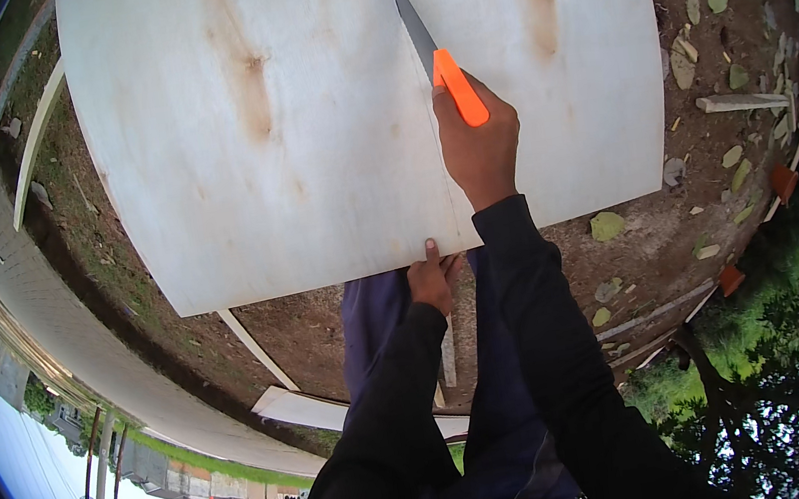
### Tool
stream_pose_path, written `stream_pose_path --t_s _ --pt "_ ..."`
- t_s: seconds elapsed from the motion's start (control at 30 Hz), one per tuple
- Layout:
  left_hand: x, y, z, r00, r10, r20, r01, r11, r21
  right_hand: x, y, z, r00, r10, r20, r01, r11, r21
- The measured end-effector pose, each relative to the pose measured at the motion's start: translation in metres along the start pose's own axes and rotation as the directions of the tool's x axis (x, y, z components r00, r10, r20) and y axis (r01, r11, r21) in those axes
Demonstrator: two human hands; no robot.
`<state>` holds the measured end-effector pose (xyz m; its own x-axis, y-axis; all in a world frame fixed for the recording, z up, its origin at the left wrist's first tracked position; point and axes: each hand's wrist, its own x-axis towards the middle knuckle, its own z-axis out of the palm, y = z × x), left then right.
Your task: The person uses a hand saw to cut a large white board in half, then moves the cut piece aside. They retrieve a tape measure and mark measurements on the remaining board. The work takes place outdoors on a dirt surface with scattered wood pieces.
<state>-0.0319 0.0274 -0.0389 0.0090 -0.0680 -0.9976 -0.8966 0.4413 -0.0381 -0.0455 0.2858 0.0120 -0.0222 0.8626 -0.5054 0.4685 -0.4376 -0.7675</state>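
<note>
A handsaw (460, 90) with an orange handle is gripped in my right hand (482, 150), its grey blade slanting away toward the far edge of a pale plywood sheet (340, 177). The blade meets the sheet along a thin line that runs down to the near edge; the slit shows dark at the far end. How deep the teeth sit is hard to make out. At the near edge my left hand (432, 279) holds the sheet, thumb on top and the other fingers partly hidden beneath. Brown knot stains mark the wood on both sides of the line.
Below the sheet lies brown soil with scattered leaves (607, 226). Wooden strips (258, 349) and a white board piece (299, 408) are near my legs. On the right is a short wood piece (741, 101); a paved strip (76, 322) curves along the left.
</note>
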Motion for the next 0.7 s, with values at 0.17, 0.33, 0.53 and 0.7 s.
stream_pose_path --t_s 0.17,0.33,0.53,0.7 --pt "0.021 -0.010 -0.023 0.974 0.197 0.112 -0.226 0.880 0.419 -0.128 -0.010 -0.040 1.000 -0.011 0.008 0.011 1.000 -0.007" --pt "0.033 -0.014 -0.020 0.989 0.099 0.113 -0.114 0.984 0.137 -0.069 -0.012 -0.008 0.999 0.007 -0.038 -0.005 0.999 0.039" --pt "0.036 0.004 -0.020 0.986 0.112 0.127 -0.146 0.940 0.308 -0.058 -0.010 -0.001 0.998 0.004 -0.066 0.003 0.994 0.108" --pt "0.025 0.009 -0.012 0.995 0.057 0.083 -0.074 0.973 0.217 -0.137 -0.016 -0.046 1.000 0.024 -0.008 -0.024 1.000 0.013"
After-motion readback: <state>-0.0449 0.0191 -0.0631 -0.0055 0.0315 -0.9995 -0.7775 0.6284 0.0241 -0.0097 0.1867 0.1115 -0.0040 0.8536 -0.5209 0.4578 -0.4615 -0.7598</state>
